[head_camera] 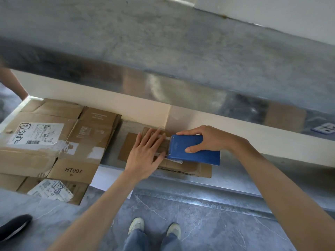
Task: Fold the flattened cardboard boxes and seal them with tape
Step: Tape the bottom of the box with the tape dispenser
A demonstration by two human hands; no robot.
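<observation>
My right hand [208,140] is clenched over the top of the blue, flat-sided plastic tape dispenser [192,151], thumb on the near side and fingers wrapped over the far edge. My left hand [145,154] lies flat and released, fingers straight and spread, pressing down on the small brown cardboard box [188,169] directly beneath both hands. The box sits on the white ledge [145,109], and the dispenser rests on its top face.

What matters for the next move is the line between my hands. The dispenser's mouth is just beside my left fingertips, nearly touching them, and its long axis runs away from that hand toward my right forearm. Pale strips under my left fingers look like the tape's start, though it is too clear to be sure. I judge the pull should go rightward along that axis, away from the pressing hand, with the left palm anchoring the end. If the left hand lifts early, the tape will likely peel.

Well off to the left of my left hand lies the stack of flattened brown cardboard boxes [45,142], labelled and not yet folded.
</observation>
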